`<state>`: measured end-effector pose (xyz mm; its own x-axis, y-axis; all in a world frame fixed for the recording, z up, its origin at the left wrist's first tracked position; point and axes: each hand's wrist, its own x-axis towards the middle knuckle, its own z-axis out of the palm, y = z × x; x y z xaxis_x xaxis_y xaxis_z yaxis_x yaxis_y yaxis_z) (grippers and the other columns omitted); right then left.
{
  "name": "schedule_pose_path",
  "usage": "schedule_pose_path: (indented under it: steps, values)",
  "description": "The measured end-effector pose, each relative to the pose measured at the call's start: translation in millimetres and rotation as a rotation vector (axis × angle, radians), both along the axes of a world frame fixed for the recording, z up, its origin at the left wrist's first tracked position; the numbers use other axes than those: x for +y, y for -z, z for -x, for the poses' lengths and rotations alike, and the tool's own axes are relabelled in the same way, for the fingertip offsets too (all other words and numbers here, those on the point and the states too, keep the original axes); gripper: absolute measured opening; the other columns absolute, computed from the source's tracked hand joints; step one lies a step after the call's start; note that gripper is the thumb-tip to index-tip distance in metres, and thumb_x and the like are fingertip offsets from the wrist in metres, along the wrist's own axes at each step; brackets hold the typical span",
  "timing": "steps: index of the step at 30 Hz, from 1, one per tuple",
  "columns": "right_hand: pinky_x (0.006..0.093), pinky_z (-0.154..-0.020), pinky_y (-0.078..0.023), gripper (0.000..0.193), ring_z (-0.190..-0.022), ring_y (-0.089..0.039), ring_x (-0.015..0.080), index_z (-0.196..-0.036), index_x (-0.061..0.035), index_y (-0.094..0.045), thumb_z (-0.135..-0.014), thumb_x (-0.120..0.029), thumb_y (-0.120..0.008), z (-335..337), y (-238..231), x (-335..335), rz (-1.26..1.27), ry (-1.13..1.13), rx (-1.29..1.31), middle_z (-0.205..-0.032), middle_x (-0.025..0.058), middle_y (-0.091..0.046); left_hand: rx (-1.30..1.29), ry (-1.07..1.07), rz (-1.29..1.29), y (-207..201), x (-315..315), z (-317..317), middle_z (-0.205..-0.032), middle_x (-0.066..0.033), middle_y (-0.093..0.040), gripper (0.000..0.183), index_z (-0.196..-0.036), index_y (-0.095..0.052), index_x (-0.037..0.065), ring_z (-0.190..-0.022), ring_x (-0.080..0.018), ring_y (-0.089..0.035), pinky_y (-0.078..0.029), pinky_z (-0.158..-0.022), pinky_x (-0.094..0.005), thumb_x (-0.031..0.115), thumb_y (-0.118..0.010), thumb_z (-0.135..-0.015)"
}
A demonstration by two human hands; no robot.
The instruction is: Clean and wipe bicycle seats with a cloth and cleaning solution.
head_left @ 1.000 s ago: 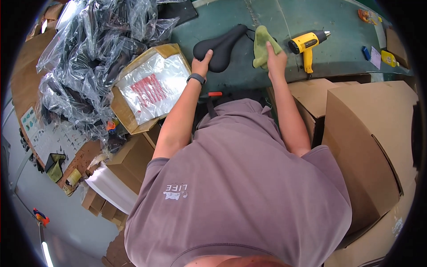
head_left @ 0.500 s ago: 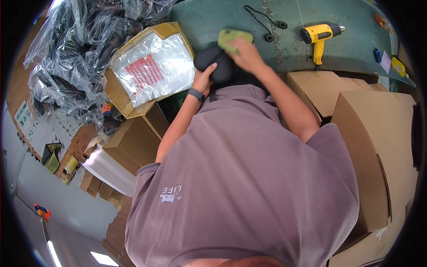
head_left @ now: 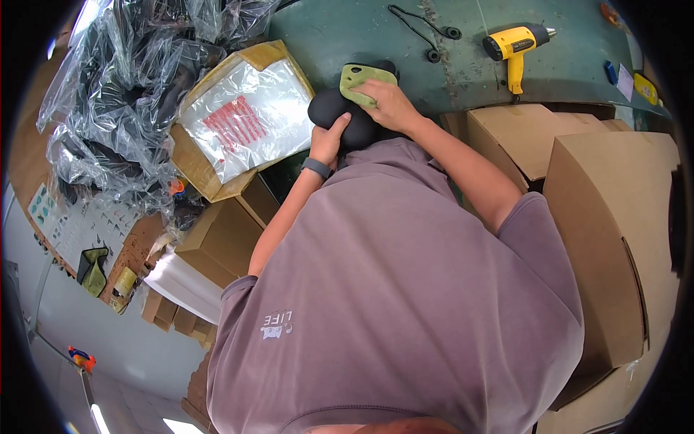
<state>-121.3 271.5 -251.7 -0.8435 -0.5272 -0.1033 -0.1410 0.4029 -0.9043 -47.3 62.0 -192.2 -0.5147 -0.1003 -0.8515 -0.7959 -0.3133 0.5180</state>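
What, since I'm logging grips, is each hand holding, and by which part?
Left hand: black saddle, by its wide end. Right hand: green cloth, by its near side.

Green cloth (head_left: 371,73) pressed onto black saddle (head_left: 327,108)

The saddle is matte and smooth, top side up, gripped at its broad, two-lobed rear, which sits toward the person. Its narrower end angles away and rightward, mostly covered. The cloth, yellowish green with a dark oval spot near its far edge, lies bunched under fingers across the saddle's middle.
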Motion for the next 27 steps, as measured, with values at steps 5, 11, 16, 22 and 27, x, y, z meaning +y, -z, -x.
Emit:
schedule_pose_path:
  steps: [5, 11, 16, 22, 27]
  values:
    - [0.0531, -0.099, -0.059, 0.031, -0.117, -0.074, 0.0438, -0.12, -0.0108, -0.082, -0.097, -0.032, -0.077, 53, 73, 55, -0.286, 0.368, -0.125, -0.122, 0.0225, -0.079, -0.033, 0.05, -0.025, -3, 1, -3, -0.139, -0.0154, -0.075, 0.054, -0.144, -0.068, -0.007, -0.123, -0.0253, -0.073, -0.058, -0.109, -0.0392, 0.02, -0.086, -0.1]
    - [0.0515, -0.107, -0.056, 0.027, -0.122, -0.072, 0.0393, -0.125, -0.0173, -0.084, -0.101, -0.026, -0.077, -12, 22, -5, 0.042, 0.15, 0.245, -0.119, 0.0144, -0.08, 0.126, 0.412, 0.263, 1, -8, -22, -0.13, -0.0166, -0.081, 0.057, -0.135, -0.075, -0.008, -0.116, -0.024, -0.077, -0.06, -0.105, -0.0405, 0.024, -0.095, -0.092]
    - [0.0517, -0.086, -0.062, 0.03, -0.102, -0.077, 0.0438, -0.123, -0.0137, -0.083, -0.101, -0.033, -0.076, 42, 94, 61, -0.362, 0.386, -0.148, -0.117, 0.0183, -0.08, 0.25, 0.606, 0.464, 7, -8, -18, -0.124, -0.0197, -0.082, 0.055, -0.129, -0.077, -0.005, -0.114, -0.0295, -0.079, -0.06, -0.102, -0.042, 0.026, -0.097, -0.088]
    - [0.0546, -0.111, -0.054, 0.032, -0.125, -0.069, 0.0452, -0.117, -0.0055, -0.081, -0.094, -0.029, -0.078, -21, 10, -8, 0.047, 0.254, -0.002, -0.123, 0.024, -0.078, 0.316, 0.659, 0.645, 19, -15, -16, -0.12, -0.0245, -0.082, 0.059, -0.126, -0.077, 0.0, -0.114, -0.0409, -0.079, -0.06, -0.099, -0.0467, 0.035, -0.098, -0.083]
    - [0.0544, -0.093, -0.061, 0.025, -0.105, -0.075, 0.046, -0.113, -0.0119, -0.083, -0.094, -0.028, -0.079, 34, 81, 49, -0.32, 0.484, -0.15, -0.112, 0.0202, -0.08, 0.291, 0.655, 0.625, 19, -18, -22, -0.121, -0.0242, -0.082, 0.06, -0.127, -0.077, -0.001, -0.115, -0.0394, -0.079, -0.06, -0.1, -0.0455, 0.035, -0.098, -0.084]
